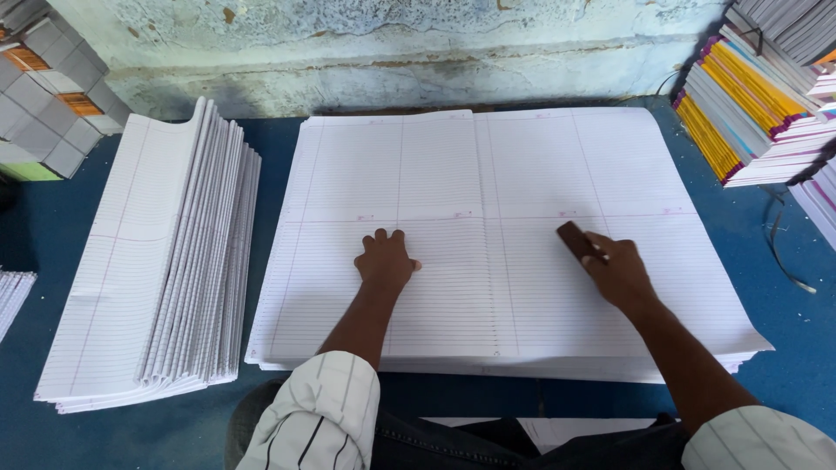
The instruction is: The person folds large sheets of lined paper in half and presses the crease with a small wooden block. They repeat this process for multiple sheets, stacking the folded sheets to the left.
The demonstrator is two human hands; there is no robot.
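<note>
I see my left hand [385,261] lying flat, fingers together and palm down, on the top sheet of a big stack of ruled sheets [496,235] that fills the middle of the blue table [261,139]. The hand rests on the near half of the stack, left of its centre fold line. My right hand [620,270] is closed around a small dark block [576,239], pressed against the same top sheet on the near half, right of centre; the block sticks out past my fingers toward the far edge. The stack runs from close to the table's far edge down almost to the near edge, where my striped sleeves [318,422] come in.

Along the table's left side sits a pile of folded ruled sheets [161,261], its folded edges fanned toward the big stack but apart from it. At the far right corner stacked notebooks [749,104] with yellow and purple edges lean. Grey boxes [48,87] stand at the far left corner.
</note>
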